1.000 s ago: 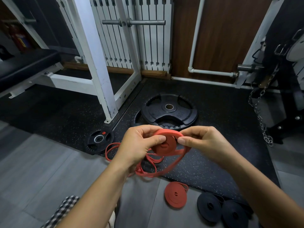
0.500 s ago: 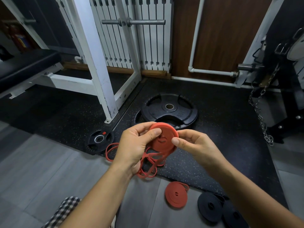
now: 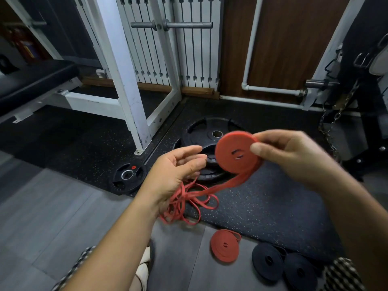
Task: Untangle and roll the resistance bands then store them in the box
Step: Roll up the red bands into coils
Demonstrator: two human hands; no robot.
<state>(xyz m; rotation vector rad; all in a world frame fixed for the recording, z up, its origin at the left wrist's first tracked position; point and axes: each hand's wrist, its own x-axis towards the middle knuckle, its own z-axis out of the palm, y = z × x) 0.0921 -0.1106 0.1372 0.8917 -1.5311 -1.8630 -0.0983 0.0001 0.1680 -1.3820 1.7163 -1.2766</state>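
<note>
Right now I am pinching the rolled red band [image 3: 237, 153] in my right hand [image 3: 294, 158], thumb pressing on its flat face and fingers curling behind its rim, holding it in the air above the black mat [image 3: 262, 206]. Its loose tail is hanging from the roll's lower edge and trailing into a red tangle [image 3: 189, 204] lying across the mat's edge and the grey floor [image 3: 52, 206]. My left hand [image 3: 178, 171] is hovering beside the roll, palm up, fingers relaxed, gripping nothing I can see. Nearer me, a finished red roll [image 3: 225, 245] is lying flat on the floor, with two black rolls [image 3: 267, 262] sitting just to its right.
</note>
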